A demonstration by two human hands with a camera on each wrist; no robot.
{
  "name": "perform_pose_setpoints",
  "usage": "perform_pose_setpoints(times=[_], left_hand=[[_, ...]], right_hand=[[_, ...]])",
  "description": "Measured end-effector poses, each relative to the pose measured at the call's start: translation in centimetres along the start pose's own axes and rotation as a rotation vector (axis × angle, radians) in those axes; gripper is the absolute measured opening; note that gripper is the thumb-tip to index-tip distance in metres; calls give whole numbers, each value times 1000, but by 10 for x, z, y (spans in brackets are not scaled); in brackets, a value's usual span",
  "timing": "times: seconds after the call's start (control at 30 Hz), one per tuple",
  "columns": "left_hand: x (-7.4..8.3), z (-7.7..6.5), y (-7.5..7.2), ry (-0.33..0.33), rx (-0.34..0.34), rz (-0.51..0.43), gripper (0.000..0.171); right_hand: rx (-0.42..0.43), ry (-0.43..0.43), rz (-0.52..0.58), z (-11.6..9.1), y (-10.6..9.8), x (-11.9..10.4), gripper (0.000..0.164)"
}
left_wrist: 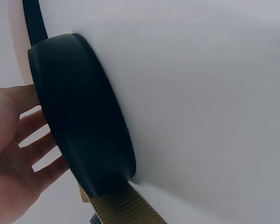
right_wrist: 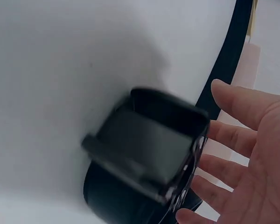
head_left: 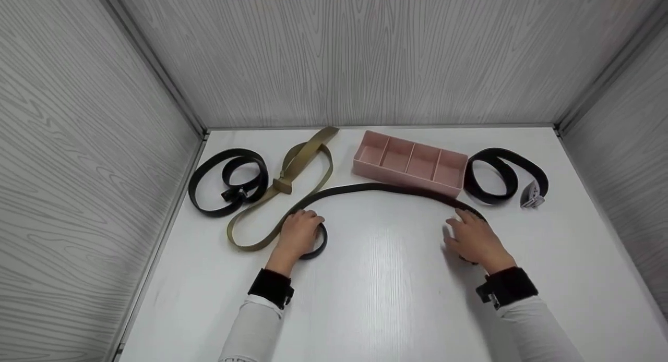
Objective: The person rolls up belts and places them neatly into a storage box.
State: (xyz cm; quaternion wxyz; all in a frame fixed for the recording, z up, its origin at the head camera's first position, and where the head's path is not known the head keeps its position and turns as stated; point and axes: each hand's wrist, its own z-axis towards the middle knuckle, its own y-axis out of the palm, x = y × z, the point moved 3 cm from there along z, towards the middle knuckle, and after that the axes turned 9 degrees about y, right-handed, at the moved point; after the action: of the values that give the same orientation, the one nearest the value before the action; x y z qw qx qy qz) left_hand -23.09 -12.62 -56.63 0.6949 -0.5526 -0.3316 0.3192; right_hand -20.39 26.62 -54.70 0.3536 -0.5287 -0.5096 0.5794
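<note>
A long black belt lies in an arc across the white table. Its left end curls into a loop, and a dark buckle sits at its right end. My left hand is at the curled end, fingers fairly straight against the belt's outer side. Beside the buckle is my right hand, palm turned toward it and fingers spread. In the right wrist view its fingertips are at the buckle's edge; whether they press on it I cannot tell.
Behind the belt stands a pink four-slot tray, close against it. A coiled black belt and a tan webbing belt lie to the left. Another black belt with a silver buckle is at the right. Grey panels enclose the table.
</note>
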Motion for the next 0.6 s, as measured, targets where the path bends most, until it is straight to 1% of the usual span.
perform_pose_setpoints(times=[0.13, 0.2, 0.27, 0.37, 0.47, 0.53, 0.6], left_hand=[[6, 9, 4, -23, -25, 52, 10], [12, 15, 5, -22, -25, 68, 6], [20, 20, 7, -15, -16, 85, 4], [32, 29, 9, 3, 13, 105, 6], [44, 38, 10, 17, 45, 119, 8], [50, 44, 11, 8, 58, 98, 8], [55, 48, 11, -13, 67, 47, 9]], right_hand=[[-48, -48, 22, 2, 16, -26, 42], [-81, -83, 40, 3, 25, -45, 43], [-97, -142, 64, 4, 33, -66, 46], [-79, -259, 95, 5, 41, -96, 51], [-47, -371, 106, 5, 46, -120, 56], [-38, -412, 103, 5, 49, -130, 54], [-32, -440, 102, 5, 50, -136, 46]])
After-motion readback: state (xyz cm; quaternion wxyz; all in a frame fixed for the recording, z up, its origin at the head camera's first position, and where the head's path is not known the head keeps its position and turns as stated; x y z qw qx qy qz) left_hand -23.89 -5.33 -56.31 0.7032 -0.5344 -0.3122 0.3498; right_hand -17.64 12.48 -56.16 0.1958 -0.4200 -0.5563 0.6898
